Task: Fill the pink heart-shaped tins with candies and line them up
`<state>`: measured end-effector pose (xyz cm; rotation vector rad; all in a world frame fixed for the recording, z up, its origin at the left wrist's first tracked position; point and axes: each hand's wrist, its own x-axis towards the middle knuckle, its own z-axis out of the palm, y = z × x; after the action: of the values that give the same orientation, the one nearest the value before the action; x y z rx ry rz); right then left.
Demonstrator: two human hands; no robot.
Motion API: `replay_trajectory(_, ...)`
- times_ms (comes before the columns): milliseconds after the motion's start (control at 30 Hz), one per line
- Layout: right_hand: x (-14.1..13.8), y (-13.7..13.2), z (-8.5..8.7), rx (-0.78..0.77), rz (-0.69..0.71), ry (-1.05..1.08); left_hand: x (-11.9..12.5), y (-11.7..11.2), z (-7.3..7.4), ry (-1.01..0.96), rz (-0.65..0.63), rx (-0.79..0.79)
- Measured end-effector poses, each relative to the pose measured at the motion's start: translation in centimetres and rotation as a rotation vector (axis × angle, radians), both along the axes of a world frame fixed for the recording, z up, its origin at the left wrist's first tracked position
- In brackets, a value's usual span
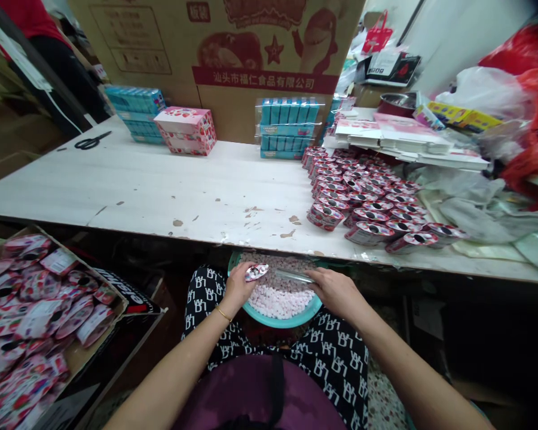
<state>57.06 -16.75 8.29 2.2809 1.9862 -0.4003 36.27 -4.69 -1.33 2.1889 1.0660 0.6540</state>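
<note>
A turquoise basin [281,322] full of small pale pink and white candies [281,301] rests on my lap, partly beneath the table edge. My left hand [240,285] is closed around a small red-and-white printed oval container [256,273], held tilted over the basin's left side with white pieces showing at its opening. Opposite it, my right hand [334,289] grips a shiny metal scoop [295,276], which points left above the candies. A short gap separates scoop and container. The scoop's far end is blurred, so its exact shape is unclear.
Several similar containers [370,206] stand in rows on the white table [197,197]. A carton [112,280] of more containers is at lower left. Farther back are scissors [92,141], a pink box [186,130], blue packs [289,128] and a large cardboard box [224,113].
</note>
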Motion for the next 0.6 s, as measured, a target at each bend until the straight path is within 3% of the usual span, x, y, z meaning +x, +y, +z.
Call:
replay_trajectory(167, 1.2, -1.3, -2.1, 0.005, -0.117, 0.042, -1.1, 0.4, 1.7, 0.286, -0.072, 0.156)
replay_trajectory(300, 1.5, -1.7, -3.3, 0.061, -0.139, 0.137, -2.2, 1.4, 2.8, 0.321, -0.030, 0.200)
replay_trajectory(400, 1.2, -1.6, -3.8, 0.147, -0.165, 0.254, -2.7, 1.9, 3.3, 0.214, -0.014, 0.130)
replay_trajectory(467, 0.5, -1.2, -3.5, 0.235, -0.178, 0.364, -2.4, 1.7, 3.7, 0.072, -0.029, -0.003)
replay_trajectory(600, -1.6, 0.3, -0.8, 0.413, -0.047, 0.417, 1.1, 0.2, 5.2, -0.238, -0.154, -0.273)
